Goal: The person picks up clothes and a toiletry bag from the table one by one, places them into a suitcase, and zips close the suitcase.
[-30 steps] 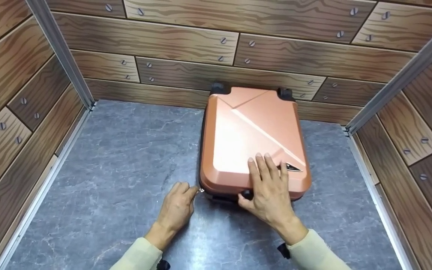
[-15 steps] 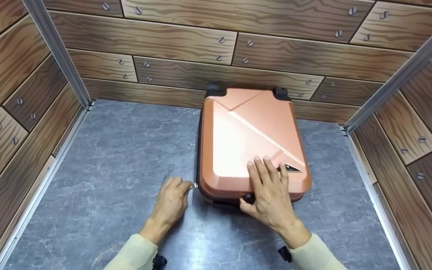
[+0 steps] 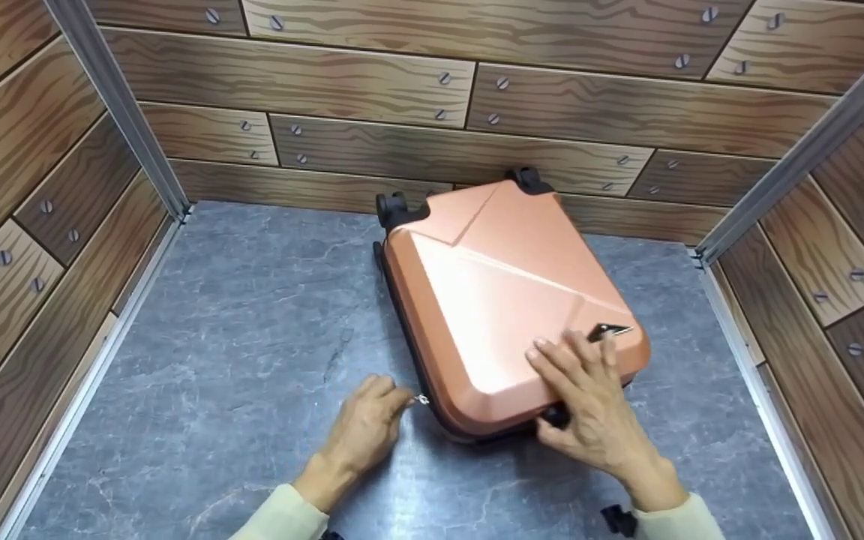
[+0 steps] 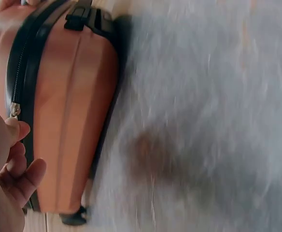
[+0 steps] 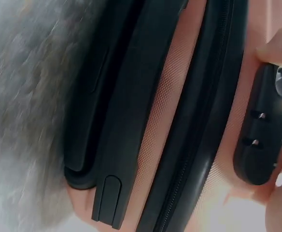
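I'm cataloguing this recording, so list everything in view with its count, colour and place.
Floor: one, grey marbled, underneath
Walls: three, brown plank pattern, left, back and right
Corner posts: two, grey, back corners
Suitcase: one, copper-pink, lying on the floor
Badge: one, black and silver, suitcase top
Wheels: at least two, black, far end
Lock: one, black, near end
Handle fittings: count unclear, black, near end
Zipper pull: one, metallic, near-left corner
Sleeves: two, pale green, forearms
Left hand: one, bare, pinching the zipper pull
Right hand: one, bare, resting on the suitcase's near end
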### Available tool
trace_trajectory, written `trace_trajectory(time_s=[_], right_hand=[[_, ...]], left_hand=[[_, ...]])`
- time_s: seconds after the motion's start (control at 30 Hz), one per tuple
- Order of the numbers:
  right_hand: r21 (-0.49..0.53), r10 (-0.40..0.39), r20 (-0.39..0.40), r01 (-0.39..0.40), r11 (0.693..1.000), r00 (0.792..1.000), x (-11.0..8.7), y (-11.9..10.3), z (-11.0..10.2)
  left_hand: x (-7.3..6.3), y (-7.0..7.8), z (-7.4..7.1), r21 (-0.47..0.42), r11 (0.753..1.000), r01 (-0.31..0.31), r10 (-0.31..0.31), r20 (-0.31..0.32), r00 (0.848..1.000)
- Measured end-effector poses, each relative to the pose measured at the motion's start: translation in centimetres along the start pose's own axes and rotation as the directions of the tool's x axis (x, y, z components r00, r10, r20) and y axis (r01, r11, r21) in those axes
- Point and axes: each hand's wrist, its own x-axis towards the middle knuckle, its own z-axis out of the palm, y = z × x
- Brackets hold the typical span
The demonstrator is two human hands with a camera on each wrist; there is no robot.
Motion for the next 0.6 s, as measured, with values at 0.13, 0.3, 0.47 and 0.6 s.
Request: trace_trajectory(time_s=[0.13, 0.3, 0.47, 0.6], right_hand=[[0.034, 0.077, 0.025, -0.078, 0.996, 0.997, -0.9, 0.5, -0.9], [0.022, 0.105, 0.048, -0.106, 0.994, 0.993, -0.9, 0.3, -1.3], [0.095, 0.250, -0.063, -0.243, 0.965, 0.966, -0.5, -0.5, -0.8], [0.161, 0.553, -0.119, -0.533, 0.831, 0.825, 0.5, -1.8, 0.1]], left_hand=[[0.1, 0.5, 0.9, -0.073, 0.996, -0.042, 0.044, 0.035, 0.998], [0.0, 0.6, 1.4, -0.177, 0.984, -0.025, 0.037, 0.068, 0.997], [0.3, 0.8, 1.6, -0.230, 0.973, 0.023, 0.013, 0.152, 0.988], [0.5, 1.0, 1.6, -0.226, 0.971, 0.072, -0.025, 0.205, 0.978]])
